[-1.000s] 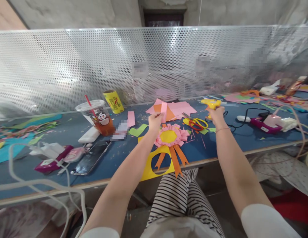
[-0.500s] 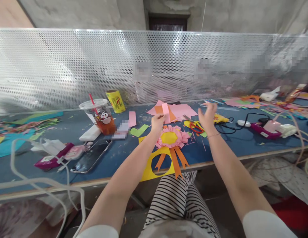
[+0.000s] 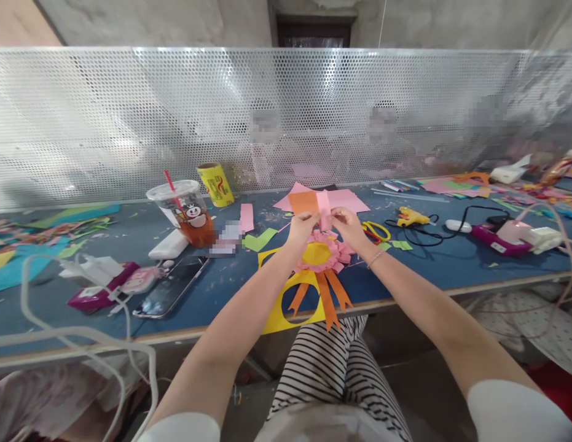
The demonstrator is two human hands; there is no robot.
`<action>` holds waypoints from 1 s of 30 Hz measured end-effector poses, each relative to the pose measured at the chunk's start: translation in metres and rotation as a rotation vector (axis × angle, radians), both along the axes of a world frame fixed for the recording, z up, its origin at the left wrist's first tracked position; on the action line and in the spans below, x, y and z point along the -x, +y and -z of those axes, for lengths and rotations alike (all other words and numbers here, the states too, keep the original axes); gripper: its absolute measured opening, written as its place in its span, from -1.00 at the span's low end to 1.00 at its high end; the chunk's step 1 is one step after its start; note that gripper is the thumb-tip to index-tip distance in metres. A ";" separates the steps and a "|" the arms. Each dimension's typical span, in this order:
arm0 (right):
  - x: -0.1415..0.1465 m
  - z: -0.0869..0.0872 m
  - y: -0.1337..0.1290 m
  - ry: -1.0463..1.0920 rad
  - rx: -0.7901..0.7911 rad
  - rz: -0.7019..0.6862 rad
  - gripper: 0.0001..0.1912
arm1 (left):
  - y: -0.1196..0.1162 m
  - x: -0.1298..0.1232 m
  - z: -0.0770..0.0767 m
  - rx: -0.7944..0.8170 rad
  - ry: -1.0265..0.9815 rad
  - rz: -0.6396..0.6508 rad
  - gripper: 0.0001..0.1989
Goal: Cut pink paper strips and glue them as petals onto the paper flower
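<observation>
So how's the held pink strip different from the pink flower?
The pink strip is plain and narrow; the flower is frilly with a yellow middle and orange tails. The left hand and right hand hold the strip; the flower lies on the table. Both have pink.

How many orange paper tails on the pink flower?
3: left tail across the hole in the yellow sheet, middle tail past the edge of the table, right tail beside it. More may be hidden under the flower.

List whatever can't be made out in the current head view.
All in the head view:
Scissors: blades hidden by the right hand.
Yellow sheet: left part behind the left forearm.
Pink rosette: left edge behind the left wrist.
Pale slip: details lost to pixelation.
</observation>
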State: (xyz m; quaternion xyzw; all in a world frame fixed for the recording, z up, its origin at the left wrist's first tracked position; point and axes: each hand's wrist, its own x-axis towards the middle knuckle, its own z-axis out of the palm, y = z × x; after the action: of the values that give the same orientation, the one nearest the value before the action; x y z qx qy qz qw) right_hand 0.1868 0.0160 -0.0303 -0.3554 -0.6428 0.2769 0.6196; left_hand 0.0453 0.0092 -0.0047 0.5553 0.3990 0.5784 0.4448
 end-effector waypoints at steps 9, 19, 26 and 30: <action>-0.032 0.008 0.020 0.325 0.383 0.085 -0.82 | 0.013 0.057 -0.023 0.085 1.193 -0.126 -0.56; -0.017 0.030 0.025 0.173 0.441 0.081 -0.84 | 0.017 0.059 -0.022 0.213 1.147 0.229 -0.81; -0.023 0.036 0.034 0.203 0.410 0.123 -0.82 | 0.024 0.062 -0.015 0.136 0.917 0.267 -0.79; -0.023 0.030 0.035 0.275 0.408 0.109 -0.82 | 0.028 0.062 -0.011 0.097 0.815 0.323 -0.76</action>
State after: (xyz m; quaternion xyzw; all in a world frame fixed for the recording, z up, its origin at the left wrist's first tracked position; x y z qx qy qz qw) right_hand 0.2102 0.0512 -0.0606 -0.4661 -0.4632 0.4129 0.6306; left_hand -0.0171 0.0368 0.0068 0.7717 0.4766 0.2158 0.3616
